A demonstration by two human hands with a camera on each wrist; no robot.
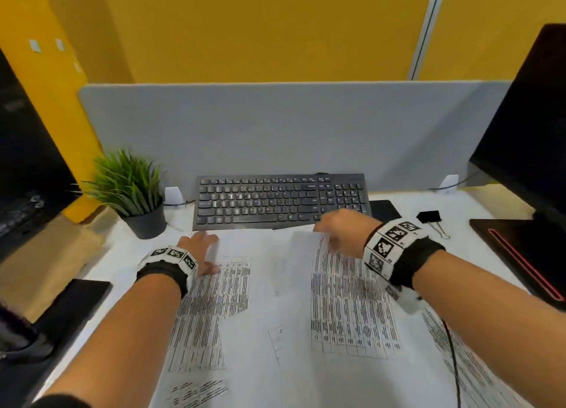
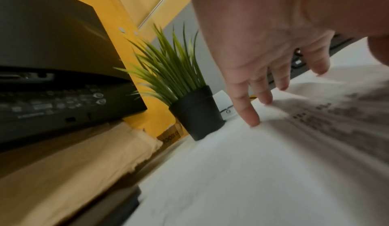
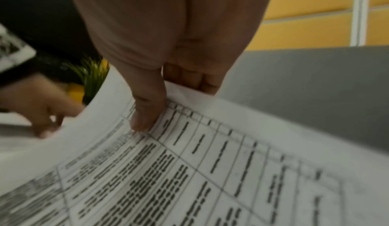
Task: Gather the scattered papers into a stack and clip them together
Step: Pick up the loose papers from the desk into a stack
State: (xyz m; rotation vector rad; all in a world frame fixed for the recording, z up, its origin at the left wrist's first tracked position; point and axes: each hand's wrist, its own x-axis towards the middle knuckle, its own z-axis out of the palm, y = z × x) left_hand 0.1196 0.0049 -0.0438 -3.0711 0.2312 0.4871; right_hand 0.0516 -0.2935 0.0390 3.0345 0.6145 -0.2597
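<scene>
Several white printed sheets (image 1: 275, 300) with tables lie overlapping on the desk in front of me. My right hand (image 1: 340, 230) pinches the far edge of one printed sheet (image 3: 210, 171) between thumb and fingers and lifts it, so it curls up. My left hand (image 1: 199, 248) lies with straight fingers (image 2: 250, 113) on the far left corner of the left sheet (image 2: 294, 129), pressing it down. A black binder clip (image 1: 430, 217) with silver handles rests on the desk to the right, beyond my right wrist.
A black keyboard (image 1: 281, 200) sits just past the papers against a grey divider (image 1: 275, 125). A potted green plant (image 1: 134, 199) stands at the back left. Dark monitors (image 1: 533, 125) flank both sides. A black cable (image 1: 453, 361) crosses the papers at the right.
</scene>
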